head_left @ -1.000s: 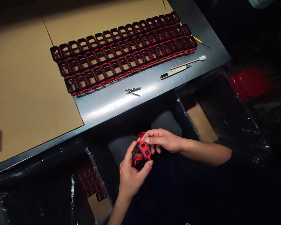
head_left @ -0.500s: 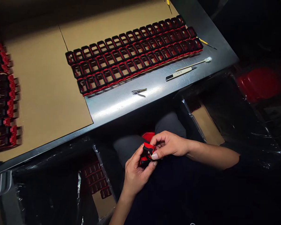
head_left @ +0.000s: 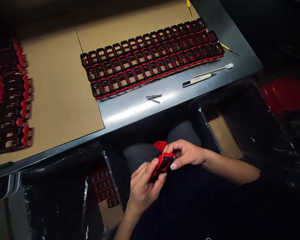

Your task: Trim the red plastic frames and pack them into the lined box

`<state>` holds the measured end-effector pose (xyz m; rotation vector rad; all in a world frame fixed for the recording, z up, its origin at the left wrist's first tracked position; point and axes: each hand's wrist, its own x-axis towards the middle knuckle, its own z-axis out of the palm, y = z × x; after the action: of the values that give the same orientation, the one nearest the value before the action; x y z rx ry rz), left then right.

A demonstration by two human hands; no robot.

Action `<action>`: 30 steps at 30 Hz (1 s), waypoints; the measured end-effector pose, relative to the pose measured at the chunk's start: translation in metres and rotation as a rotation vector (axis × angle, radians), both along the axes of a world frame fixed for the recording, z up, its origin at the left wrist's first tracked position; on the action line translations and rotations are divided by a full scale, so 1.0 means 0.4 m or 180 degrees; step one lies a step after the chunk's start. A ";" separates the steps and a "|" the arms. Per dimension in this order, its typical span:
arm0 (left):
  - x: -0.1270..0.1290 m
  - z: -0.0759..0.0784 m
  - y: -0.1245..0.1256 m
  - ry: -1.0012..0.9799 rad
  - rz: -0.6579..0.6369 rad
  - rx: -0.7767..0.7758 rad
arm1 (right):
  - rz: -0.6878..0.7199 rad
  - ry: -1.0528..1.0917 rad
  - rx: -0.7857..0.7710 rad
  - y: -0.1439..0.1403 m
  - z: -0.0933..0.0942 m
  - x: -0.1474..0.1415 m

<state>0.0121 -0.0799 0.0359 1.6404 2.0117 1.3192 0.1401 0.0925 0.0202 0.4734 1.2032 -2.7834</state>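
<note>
A red and black plastic frame point(head_left: 164, 162) is held between my hands above my lap. My left hand point(head_left: 145, 182) grips its lower left side, with the thumb underneath and the fingers along the far edge. At its upper right end, my right hand point(head_left: 183, 155) has its bent fingers and thumb closed on the part. Part of the frame is hidden by my fingers. Several rows of similar red and black frames point(head_left: 142, 60) stand on the brown cardboard point(head_left: 62, 96) across the bench.
On the metal bench point(head_left: 127, 113) lie a nail clipper point(head_left: 154, 98), a craft knife point(head_left: 199, 80), a cotton swab point(head_left: 212, 70) and yellow-handled tools point(head_left: 226, 47). More frames point(head_left: 10, 100) stand at the left. Plastic-lined bins point(head_left: 110, 213) flank my legs.
The frame has turned in my hands, showing more of its red side and tilting up to the right. My right hand has shifted slightly right. The bench appears shifted rightward in view.
</note>
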 end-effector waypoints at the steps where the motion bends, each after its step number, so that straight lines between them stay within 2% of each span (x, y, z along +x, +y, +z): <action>1: -0.001 0.007 -0.001 -0.0021 -0.0051 -0.0044 | -0.0014 -0.0020 -0.0092 0.001 -0.003 0.001; 5: 0.002 0.021 -0.002 -0.0345 -0.0059 -0.0137 | 0.0068 -0.0088 -0.0599 -0.003 -0.016 0.002; 10: 0.016 0.027 0.010 -0.0789 -0.0016 0.0000 | 0.0065 0.0012 -0.1155 -0.015 -0.040 0.000; 16: 0.016 0.035 0.025 -0.0852 -0.0227 0.0266 | 0.0046 0.0156 -0.1063 -0.017 -0.047 -0.001; 19: 0.014 0.025 0.023 -0.0864 -0.0044 0.0343 | -0.0036 0.0176 -0.0799 -0.013 -0.036 -0.001; 21: 0.012 0.011 0.019 -0.0963 0.0276 0.0216 | -0.0188 0.0199 -0.0374 -0.012 -0.020 0.001; 22: 0.011 0.003 0.016 -0.1044 0.0458 0.0069 | -0.0341 0.0218 0.0008 -0.012 -0.009 0.002; 24: 0.012 -0.013 0.012 -0.1342 0.0664 -0.0316 | -0.0692 0.0304 0.1172 -0.013 0.012 0.005; 27: 0.022 -0.031 0.014 -0.1955 0.0460 -0.0619 | -0.1029 0.0823 0.3118 -0.013 0.032 0.007; 28: 0.027 -0.035 0.016 -0.2065 0.0373 -0.0599 | -0.1069 0.1074 0.3560 -0.012 0.033 0.006; 30: 0.038 -0.039 0.023 -0.2009 0.0360 -0.0464 | -0.1166 0.1493 0.4069 -0.011 0.028 0.000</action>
<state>0.0273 -0.0707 0.0205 0.8966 1.7662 1.4516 0.1400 0.0882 0.0313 0.0364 3.1956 -1.9637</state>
